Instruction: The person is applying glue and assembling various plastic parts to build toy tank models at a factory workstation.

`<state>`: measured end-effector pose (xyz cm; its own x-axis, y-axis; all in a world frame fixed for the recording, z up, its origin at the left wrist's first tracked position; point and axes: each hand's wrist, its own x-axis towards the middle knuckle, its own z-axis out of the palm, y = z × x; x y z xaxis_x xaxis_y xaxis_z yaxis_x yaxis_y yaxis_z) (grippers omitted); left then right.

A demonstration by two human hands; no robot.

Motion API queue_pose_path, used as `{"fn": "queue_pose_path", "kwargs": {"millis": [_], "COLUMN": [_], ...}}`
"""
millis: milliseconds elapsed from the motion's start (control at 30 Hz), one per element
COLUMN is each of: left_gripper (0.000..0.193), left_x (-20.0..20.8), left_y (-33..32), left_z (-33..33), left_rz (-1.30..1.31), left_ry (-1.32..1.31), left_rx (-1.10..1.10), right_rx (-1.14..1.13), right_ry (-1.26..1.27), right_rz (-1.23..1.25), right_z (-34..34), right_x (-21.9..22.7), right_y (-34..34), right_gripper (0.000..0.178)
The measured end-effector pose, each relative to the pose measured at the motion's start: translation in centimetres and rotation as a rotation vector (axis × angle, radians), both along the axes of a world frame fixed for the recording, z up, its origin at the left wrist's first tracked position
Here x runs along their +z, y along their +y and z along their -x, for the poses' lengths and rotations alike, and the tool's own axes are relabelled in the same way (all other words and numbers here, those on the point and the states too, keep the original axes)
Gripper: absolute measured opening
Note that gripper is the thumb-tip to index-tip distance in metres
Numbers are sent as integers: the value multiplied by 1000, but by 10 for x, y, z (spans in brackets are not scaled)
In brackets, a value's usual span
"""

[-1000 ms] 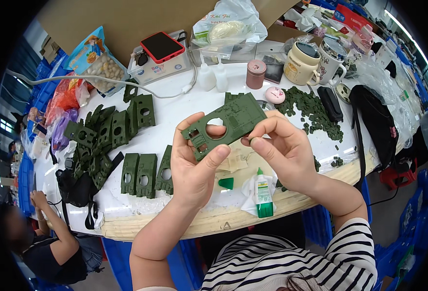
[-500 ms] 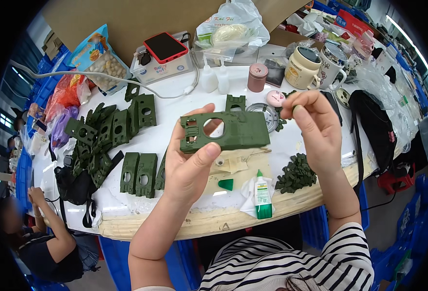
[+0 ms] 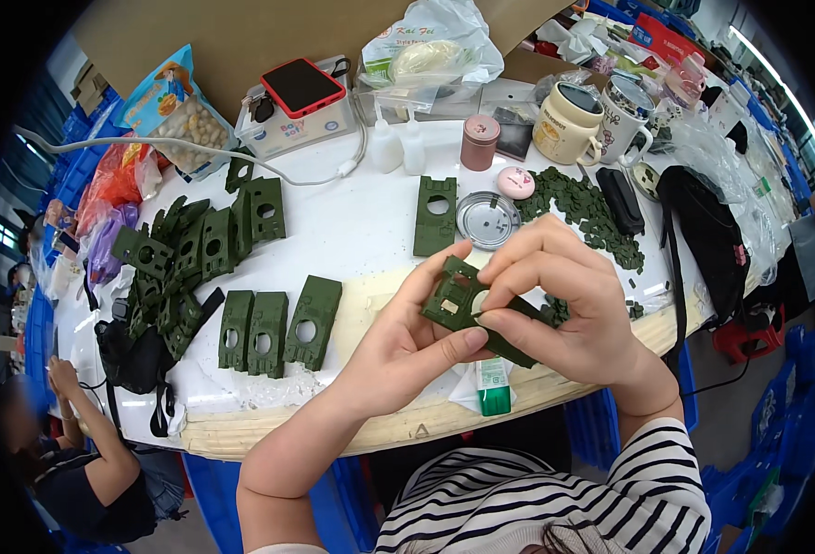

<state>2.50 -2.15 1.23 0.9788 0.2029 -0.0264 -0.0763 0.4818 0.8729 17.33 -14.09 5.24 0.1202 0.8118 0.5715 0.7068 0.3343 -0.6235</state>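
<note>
My left hand [image 3: 389, 355] is closed round a dark green plastic tank hull [image 3: 451, 284], which it holds tilted above the front of the table. My right hand [image 3: 578, 319] pinches a small green plastic piece [image 3: 481, 315] against the hull, by its round hole; the fingers hide most of the piece. Under my hands stands a white glue bottle with a green base [image 3: 494, 399], its upper part covered. Many small green pieces [image 3: 578, 210] lie beyond my right hand, beside a round metal lid [image 3: 488, 231].
Several green hulls [image 3: 265, 343] lie in a row at left, with a heap of more hulls [image 3: 212, 245] behind. One hull [image 3: 432, 238] lies farther in. Two squeeze bottles [image 3: 386, 148], a pink tin [image 3: 479, 146] and mugs [image 3: 566, 129] stand at the back. A co-worker [image 3: 84, 462] sits at left.
My right hand has come down and left, bringing the small piece to the hull. The left hand has moved right and lower, turning the hull to a slant.
</note>
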Motion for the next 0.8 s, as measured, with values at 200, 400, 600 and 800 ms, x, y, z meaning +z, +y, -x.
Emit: {"fn": "queue_pose_path", "kwargs": {"millis": [200,400,600,800], "left_gripper": [67,67,67,68], "left_x": [-5,-6,-11,-11], "left_y": [-3,-2,-3,-4], "left_z": [1,1,0,0], "left_rz": [-69,-115,-153,-268], "left_ry": [-16,-18,-54,-80], "left_rx": [1,5,27,53], "right_rx": [2,-8,-23,-37], "right_ry": [77,52,43,5], "right_rz": [103,120,111,104], "right_z": [-1,1,1,2], "right_x": [-16,-16,-19,-17], "right_y": [6,9,10,10], "right_gripper": [9,9,10,10]}}
